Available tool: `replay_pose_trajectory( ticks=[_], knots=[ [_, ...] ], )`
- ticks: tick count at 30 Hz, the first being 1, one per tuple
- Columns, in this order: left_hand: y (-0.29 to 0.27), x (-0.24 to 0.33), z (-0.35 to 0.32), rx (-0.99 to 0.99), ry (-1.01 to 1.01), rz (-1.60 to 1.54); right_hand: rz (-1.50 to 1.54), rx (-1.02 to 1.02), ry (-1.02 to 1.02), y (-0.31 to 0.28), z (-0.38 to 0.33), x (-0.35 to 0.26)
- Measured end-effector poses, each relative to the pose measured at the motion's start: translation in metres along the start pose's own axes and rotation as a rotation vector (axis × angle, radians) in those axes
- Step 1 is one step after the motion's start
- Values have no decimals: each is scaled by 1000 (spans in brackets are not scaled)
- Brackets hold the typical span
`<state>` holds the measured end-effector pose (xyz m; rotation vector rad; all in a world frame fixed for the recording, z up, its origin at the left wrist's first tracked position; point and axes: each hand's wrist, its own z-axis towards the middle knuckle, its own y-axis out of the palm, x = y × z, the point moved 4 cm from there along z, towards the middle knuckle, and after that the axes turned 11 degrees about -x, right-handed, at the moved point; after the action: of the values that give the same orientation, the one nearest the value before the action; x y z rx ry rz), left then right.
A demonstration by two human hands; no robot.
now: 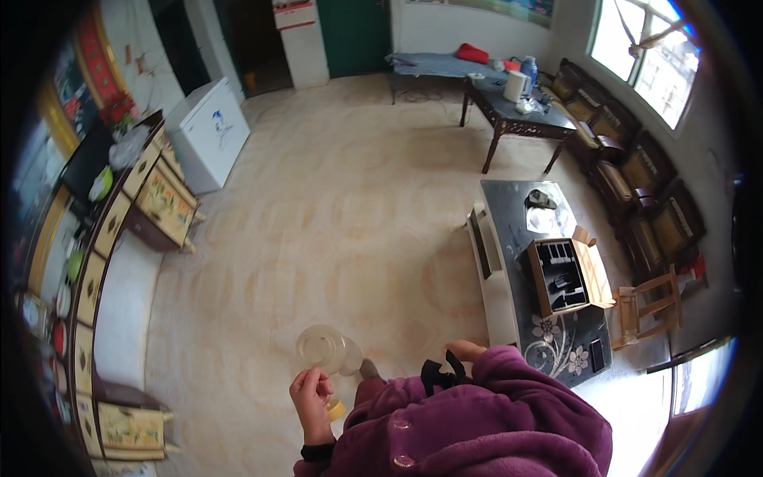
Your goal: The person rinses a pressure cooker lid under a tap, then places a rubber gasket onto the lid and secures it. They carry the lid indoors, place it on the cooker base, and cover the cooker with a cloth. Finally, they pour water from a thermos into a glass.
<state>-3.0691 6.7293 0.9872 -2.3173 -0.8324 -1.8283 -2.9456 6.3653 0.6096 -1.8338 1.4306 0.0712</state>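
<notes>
My left hand (312, 397) is low in the head view, its fingers curled and pinched together at the near rim of a clear, round plastic container (322, 347). The see-through container hangs over the tiled floor, and its far side blends with the tiles. Just beside my left wrist shows a small yellow thing (336, 410), partly hidden by the hand. My right hand (465, 350) sticks out of a purple sleeve, close to the coffee table's near side; its fingers are mostly hidden. Between it and my body is a black strap (442, 375).
A dark-topped coffee table (513, 238) stands at right, bearing an open cardboard box (602, 274) with black items. Beyond it are a wooden table (509, 111) and dark wooden chairs (636, 175). A white chest freezer (211, 135) and a long cabinet (111, 226) line the left.
</notes>
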Motion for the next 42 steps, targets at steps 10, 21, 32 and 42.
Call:
replay_pose_trajectory(
  ticks=[10,21,32,42],
  knots=[
    [93,61,301,-433,-174,109,468,215,699,-1,-27,109],
    [246,98,569,-537,-241,224,728,-17,468,-207,141,158],
    [389,100,812,-470,-200,323,547,547,379,-644,242,198],
    [647,90,971,-1050,-323,358,1043,211,997,-508,207,286]
  ],
)
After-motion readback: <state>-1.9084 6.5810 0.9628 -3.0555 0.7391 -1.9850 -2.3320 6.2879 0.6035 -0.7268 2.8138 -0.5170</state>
